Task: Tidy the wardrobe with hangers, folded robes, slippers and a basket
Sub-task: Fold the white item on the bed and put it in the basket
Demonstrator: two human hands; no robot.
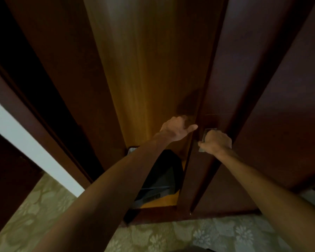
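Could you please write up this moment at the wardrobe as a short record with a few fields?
place: dark wooden wardrobe on patterned carpet
right hand: fingers curled round a metal door handle
left hand: reaching to the lighter inner panel beside the door edge; fingers blurred
door state: partly open, gap at the bottom
inside, visible through gap: a dark object on the wardrobe floor, kind unclear
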